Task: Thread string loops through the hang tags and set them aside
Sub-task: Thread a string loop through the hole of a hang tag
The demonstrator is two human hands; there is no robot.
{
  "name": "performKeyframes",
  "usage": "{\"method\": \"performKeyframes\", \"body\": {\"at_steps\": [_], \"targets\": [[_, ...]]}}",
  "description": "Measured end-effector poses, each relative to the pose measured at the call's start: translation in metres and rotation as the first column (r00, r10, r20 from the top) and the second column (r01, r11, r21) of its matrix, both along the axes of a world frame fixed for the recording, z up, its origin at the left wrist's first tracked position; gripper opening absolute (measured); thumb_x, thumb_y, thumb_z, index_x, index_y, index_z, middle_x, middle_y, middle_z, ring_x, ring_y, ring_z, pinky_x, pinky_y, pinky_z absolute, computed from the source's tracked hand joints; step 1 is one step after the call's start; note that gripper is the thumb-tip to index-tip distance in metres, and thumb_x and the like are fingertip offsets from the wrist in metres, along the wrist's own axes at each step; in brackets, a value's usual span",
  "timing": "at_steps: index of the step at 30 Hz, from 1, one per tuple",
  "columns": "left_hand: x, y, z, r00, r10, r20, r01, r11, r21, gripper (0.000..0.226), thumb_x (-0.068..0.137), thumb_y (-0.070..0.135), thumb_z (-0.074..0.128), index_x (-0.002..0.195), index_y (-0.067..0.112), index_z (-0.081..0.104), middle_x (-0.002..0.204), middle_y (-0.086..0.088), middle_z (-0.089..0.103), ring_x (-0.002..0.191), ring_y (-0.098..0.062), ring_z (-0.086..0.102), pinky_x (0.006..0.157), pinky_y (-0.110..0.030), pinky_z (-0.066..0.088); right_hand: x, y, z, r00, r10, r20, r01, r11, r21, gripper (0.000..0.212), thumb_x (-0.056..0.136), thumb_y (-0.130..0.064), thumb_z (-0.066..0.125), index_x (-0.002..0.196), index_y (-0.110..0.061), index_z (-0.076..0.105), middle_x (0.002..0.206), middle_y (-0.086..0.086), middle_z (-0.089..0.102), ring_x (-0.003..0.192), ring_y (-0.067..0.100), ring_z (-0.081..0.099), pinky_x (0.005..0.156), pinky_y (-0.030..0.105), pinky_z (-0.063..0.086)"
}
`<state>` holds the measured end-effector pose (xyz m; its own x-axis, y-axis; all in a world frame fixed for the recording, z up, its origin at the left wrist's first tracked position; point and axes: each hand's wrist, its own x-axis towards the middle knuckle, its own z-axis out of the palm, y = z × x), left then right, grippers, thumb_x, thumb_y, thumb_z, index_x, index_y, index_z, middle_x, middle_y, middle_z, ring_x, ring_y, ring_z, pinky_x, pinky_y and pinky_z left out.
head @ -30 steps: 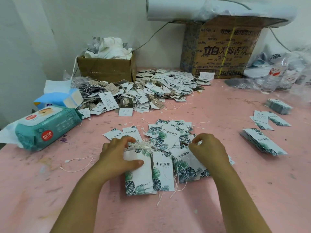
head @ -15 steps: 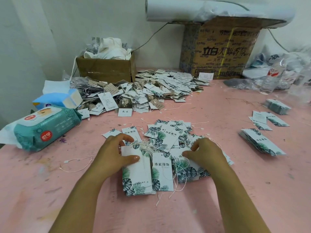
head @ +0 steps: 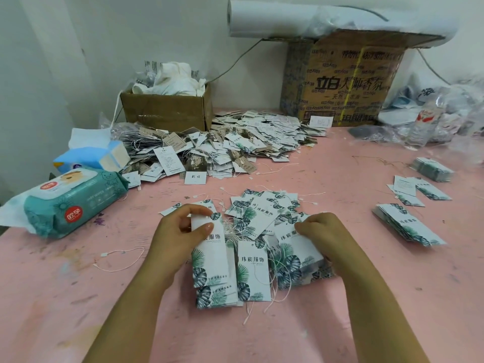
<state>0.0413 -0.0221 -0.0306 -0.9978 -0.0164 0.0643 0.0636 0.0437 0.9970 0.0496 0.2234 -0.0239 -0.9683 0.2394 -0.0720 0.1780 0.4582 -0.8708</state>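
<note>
My left hand [head: 174, 235] pinches the top of a stack of white hang tags [head: 212, 260] printed with green leaves, thumb on the front face. A bunch of white string loops [head: 231, 231] spreads from the tags' upper end. My right hand [head: 323, 231] presses down on another leaf-print tag [head: 293, 247] in the loose heap just to the right, its fingers curled on the card. More leaf-print tags [head: 262, 208] lie scattered behind both hands. A single tag [head: 253, 271] lies flat between the two hands.
A large heap of mixed tags [head: 222, 145] lies at the back. Neat tag stacks [head: 406, 226] sit at the right. A teal wipes pack [head: 73, 200] and tissue pack [head: 94, 155] are at the left. Cardboard boxes [head: 167, 111] stand against the wall. A loose string [head: 117, 260] lies on the pink table.
My left hand has shifted its hold on the tag stack, thumb now across the front. My right hand has moved down and left onto a tag in the heap.
</note>
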Motion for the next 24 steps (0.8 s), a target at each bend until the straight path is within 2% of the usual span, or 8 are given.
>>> {"method": "performKeyframes", "body": {"at_steps": [3,6,8,10,13,16,21,24], "targets": [[0.002,0.004,0.0,1.0,-0.015,-0.005,0.015,1.0,-0.001,0.019,0.081,-0.004,0.064,0.086,0.014,0.066,0.066,0.002,0.07,0.058,-0.006,0.062,0.051,-0.017,0.048,0.001,-0.002,0.003,0.997,-0.011,-0.077,0.004,0.996,-0.092,0.021,0.083,-0.007,0.059,0.065,-0.008,0.049,0.053,0.004,0.027,0.042,0.014,0.021,0.043,0.021,0.014],[0.003,0.008,0.0,1.0,-0.007,-0.007,0.006,1.0,-0.022,0.016,0.084,0.001,0.063,0.087,0.016,0.066,0.072,0.001,0.069,0.065,-0.012,0.061,0.057,-0.022,0.049,0.003,-0.01,0.008,0.986,0.015,-0.165,-0.057,0.966,-0.253,0.026,0.086,-0.011,0.061,0.06,-0.008,0.054,0.058,0.01,0.035,0.049,0.016,0.029,0.044,0.02,0.019],[0.004,0.012,-0.001,1.0,-0.011,-0.013,0.01,0.999,-0.038,0.014,0.086,0.005,0.061,0.087,0.018,0.066,0.072,0.003,0.067,0.065,-0.011,0.06,0.058,-0.021,0.048,0.005,-0.019,0.01,0.983,0.058,-0.172,-0.116,0.931,-0.347,0.024,0.086,-0.015,0.062,0.062,-0.011,0.06,0.061,0.014,0.044,0.052,0.021,0.039,0.047,0.024,0.026],[0.004,0.015,-0.001,0.999,-0.025,-0.028,0.023,0.998,-0.057,0.011,0.088,0.011,0.06,0.087,0.021,0.066,0.068,0.012,0.064,0.063,-0.003,0.058,0.056,-0.017,0.046,0.008,-0.029,0.009,0.98,0.131,-0.148,-0.179,0.906,-0.384,0.025,0.087,-0.017,0.061,0.062,-0.015,0.061,0.058,0.009,0.051,0.048,0.019,0.048,0.043,0.021,0.031],[0.005,0.019,-0.003,0.998,-0.029,-0.062,0.024,0.997,-0.07,0.006,0.089,0.022,0.059,0.086,0.023,0.064,0.071,0.014,0.064,0.065,0.002,0.055,0.062,-0.016,0.043,0.009,-0.044,0.005,0.971,0.213,-0.11,-0.239,0.891,-0.385,0.026,0.089,-0.018,0.06,0.062,-0.017,0.058,0.058,0.002,0.057,0.051,0.018,0.054,0.04,0.017,0.035],[0.006,0.024,-0.002,0.995,-0.036,-0.089,0.031,0.998,-0.057,0.003,0.086,0.022,0.062,0.084,0.021,0.06,0.06,0.017,0.06,0.056,0.004,0.052,0.055,-0.012,0.042,0.01,-0.054,0.002,0.965,0.236,-0.112,-0.26,0.901,-0.347,0.027,0.089,-0.018,0.06,0.062,-0.016,0.056,0.058,0.004,0.052,0.053,0.018,0.049,0.042,0.017,0.034],[0.008,0.027,0.0,0.999,-0.015,-0.038,0.013,0.999,-0.044,0.023,0.079,0.007,0.07,0.082,0.021,0.053,0.074,0.0,0.071,0.063,-0.015,0.067,0.053,-0.033,0.055,0.01,-0.06,0.0,0.955,0.255,-0.152,-0.286,0.926,-0.247,0.026,0.088,-0.019,0.061,0.065,-0.011,0.053,0.056,0.005,0.043,0.043,0.009,0.037,0.041,0.017,0.029],[0.009,0.026,0.001,0.999,-0.023,-0.026,0.022,1.0,-0.016,0.025,0.08,0.003,0.068,0.085,0.019,0.05,0.075,-0.003,0.073,0.064,-0.021,0.068,0.053,-0.035,0.055,0.01,-0.062,-0.001,0.942,0.281,-0.185,-0.307,0.943,-0.129,0.028,0.088,-0.02,0.061,0.064,-0.012,0.051,0.055,0.003,0.041,0.044,0.008,0.033,0.046,0.019,0.028]]}}
